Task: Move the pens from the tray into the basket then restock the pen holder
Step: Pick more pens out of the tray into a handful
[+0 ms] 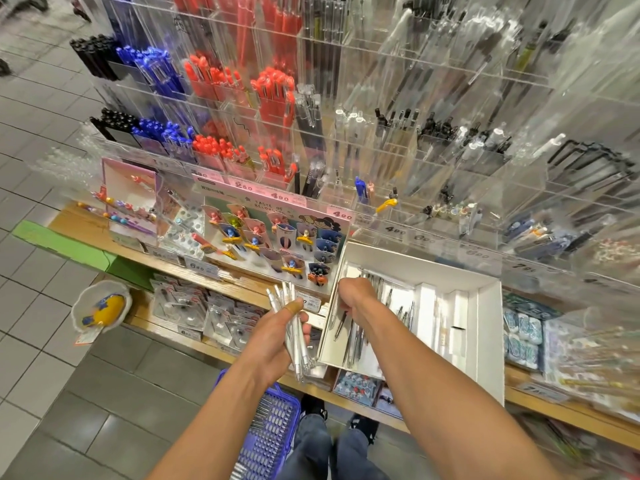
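Setting: a stationery shop aisle is seen from above, at a wooden display shelf (242, 285) over a grey tiled floor (41, 341).
Left hand: the left hand (277, 336) is held in front of the shelf edge, just left of the tray; a tan plaster is seen on the thumb.
Left grip: the fingers and thumb are curled round a bundle of clear-barrelled pens (294, 327), which is held nearly upright, the upper ends fanned above the thumb and the lower ends showing below the palm.
Right hand: the right hand (355, 297) is reached into the near left part of the tray, knuckles up.
Right grip: the fingers are curled downward among the loose pens; whether a pen is pinched cannot be told, as the fingertips are hidden.
Tray: a shallow white cardboard tray (485, 323) is set on the shelf, tilted toward the viewer, with white dividers inside.
Pens in tray: slim silver and dark pens (353, 337) are left lying lengthwise in the left compartment, beside and under the right wrist.
Basket: a blue perforated plastic basket (270, 434) is placed on the floor below the left forearm, beside the person's dark shoes (313, 408); a few pen ends are seen inside it.
Pen holder: a tall clear acrylic rack of compartments (398, 140) is stood behind the tray, filled with black, blue, red and clear pens.
Other goods: a pink card display of character pens (277, 237) is stood left of the tray.
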`<action>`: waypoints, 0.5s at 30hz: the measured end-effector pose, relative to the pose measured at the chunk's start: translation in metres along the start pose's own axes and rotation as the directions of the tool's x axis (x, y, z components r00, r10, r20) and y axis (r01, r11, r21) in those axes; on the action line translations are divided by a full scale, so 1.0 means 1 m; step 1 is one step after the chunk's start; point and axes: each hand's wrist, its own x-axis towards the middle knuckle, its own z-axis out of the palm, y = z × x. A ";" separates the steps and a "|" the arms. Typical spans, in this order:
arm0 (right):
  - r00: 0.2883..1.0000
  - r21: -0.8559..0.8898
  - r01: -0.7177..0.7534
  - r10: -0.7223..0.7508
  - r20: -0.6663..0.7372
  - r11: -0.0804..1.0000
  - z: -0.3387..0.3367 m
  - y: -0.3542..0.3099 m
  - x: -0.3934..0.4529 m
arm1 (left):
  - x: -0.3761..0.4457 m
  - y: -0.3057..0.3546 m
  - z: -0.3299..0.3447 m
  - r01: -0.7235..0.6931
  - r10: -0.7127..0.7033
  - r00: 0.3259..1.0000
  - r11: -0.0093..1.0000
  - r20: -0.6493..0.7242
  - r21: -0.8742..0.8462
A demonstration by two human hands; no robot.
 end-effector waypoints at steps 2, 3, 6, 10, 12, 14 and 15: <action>1.000 -0.034 0.008 -0.008 0.002 0.999 0.000 -0.002 0.000 | 0.000 0.000 0.005 0.001 -0.001 1.000 1.000 0.001 0.022; 1.000 -0.031 0.010 -0.010 0.003 0.999 0.000 -0.002 0.001 | 0.000 -0.001 0.007 0.003 -0.003 1.000 0.999 0.002 0.035; 0.998 0.019 0.034 -0.035 0.045 0.999 -0.001 0.006 -0.001 | 0.002 0.000 0.012 0.014 -0.014 1.000 0.998 0.002 0.065; 0.970 0.147 0.209 -0.224 0.091 0.967 -0.021 0.020 -0.024 | 0.004 0.001 0.019 0.006 -0.009 0.999 0.997 0.033 0.082; 0.930 0.238 0.297 -0.337 0.149 0.925 -0.034 0.026 -0.044 | 0.006 0.000 0.023 -0.029 0.022 0.998 0.992 0.056 0.119; 0.873 0.291 0.358 -0.428 0.233 0.887 -0.044 0.032 -0.063 | 0.007 -0.002 0.028 -0.067 0.053 0.994 0.985 0.094 0.156; 0.851 0.281 0.389 -0.458 0.255 0.878 -0.047 0.034 -0.072 | 0.007 -0.004 0.032 -0.073 0.056 0.991 0.987 0.123 0.142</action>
